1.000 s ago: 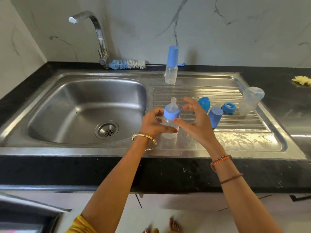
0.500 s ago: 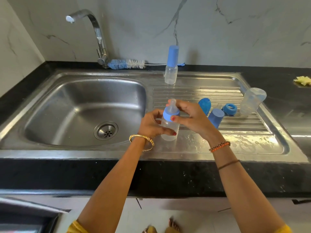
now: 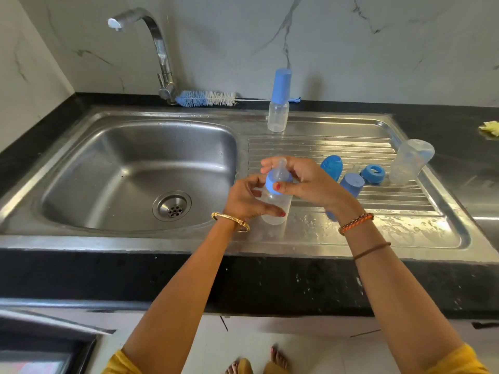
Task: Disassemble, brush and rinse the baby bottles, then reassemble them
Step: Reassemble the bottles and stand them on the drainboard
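Clear plastic bottle (image 3: 276, 209) held upright over the wet drainboard (image 3: 378, 228), just right of the basin. No readable writing anywhere. Left hand (image 3: 247, 199) wrapped round the body; right hand (image 3: 307, 182) pinching the blue collar (image 3: 272, 184) under the teat (image 3: 281, 168). Beyond: loose blue caps (image 3: 351, 184), blue ring (image 3: 373, 174), tipped bottle body (image 3: 411, 160), capped bottle (image 3: 279, 101), brush (image 3: 206, 98) by the tap.

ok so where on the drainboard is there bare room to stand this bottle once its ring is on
Bare: the wet flat strip along the front edge, and the ribs between the capped bottle and the hands. Crowded: right ribs, with blue caps, ring and tipped bottle.
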Demonstrator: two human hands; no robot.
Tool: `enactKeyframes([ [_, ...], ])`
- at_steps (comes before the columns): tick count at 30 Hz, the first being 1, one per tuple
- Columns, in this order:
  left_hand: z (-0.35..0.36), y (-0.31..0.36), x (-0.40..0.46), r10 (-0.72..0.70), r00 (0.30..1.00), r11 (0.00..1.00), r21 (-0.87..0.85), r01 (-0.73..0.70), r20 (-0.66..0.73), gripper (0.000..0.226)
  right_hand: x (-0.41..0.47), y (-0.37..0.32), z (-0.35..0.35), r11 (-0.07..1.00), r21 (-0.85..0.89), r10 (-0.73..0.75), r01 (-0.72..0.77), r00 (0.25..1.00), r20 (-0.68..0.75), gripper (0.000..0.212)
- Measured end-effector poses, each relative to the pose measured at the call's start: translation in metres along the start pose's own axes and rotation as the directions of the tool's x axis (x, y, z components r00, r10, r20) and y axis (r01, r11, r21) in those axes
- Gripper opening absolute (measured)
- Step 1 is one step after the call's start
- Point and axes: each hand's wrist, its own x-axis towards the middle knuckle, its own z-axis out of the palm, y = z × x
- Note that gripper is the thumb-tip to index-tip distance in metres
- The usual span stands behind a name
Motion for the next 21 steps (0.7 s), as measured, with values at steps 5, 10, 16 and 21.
enactKeyframes([
  [5, 0.006, 0.000, -0.002, 0.021, 0.997, 0.998, 0.065, -0.017, -0.068, 0.050, -0.011, 0.001, 0.032, 0.991, -0.130, -0.047, -0.009, 0.905, -0.422, 0.048],
  [10, -0.004, 0.005, 0.001, -0.020, 0.999, 0.999, 0.039, 0.019, 0.033, 0.055, -0.007, -0.003, -0.001, 0.995, 0.012, 0.097, -0.097, 0.995, -0.028, 0.061],
  [16, -0.002, 0.005, -0.002, -0.019, 1.000, 0.999, 0.050, 0.018, 0.016, 0.059, -0.007, 0.000, -0.001, 0.998, -0.044, 0.051, -0.050, 0.999, 0.010, 0.042],
  [21, 0.008, -0.001, -0.011, 0.074, 0.992, 0.997, 0.034, -0.071, -0.100, 0.055, -0.012, 0.001, 0.014, 0.989, -0.141, 0.015, -0.043, 0.982, -0.189, 0.041],
])
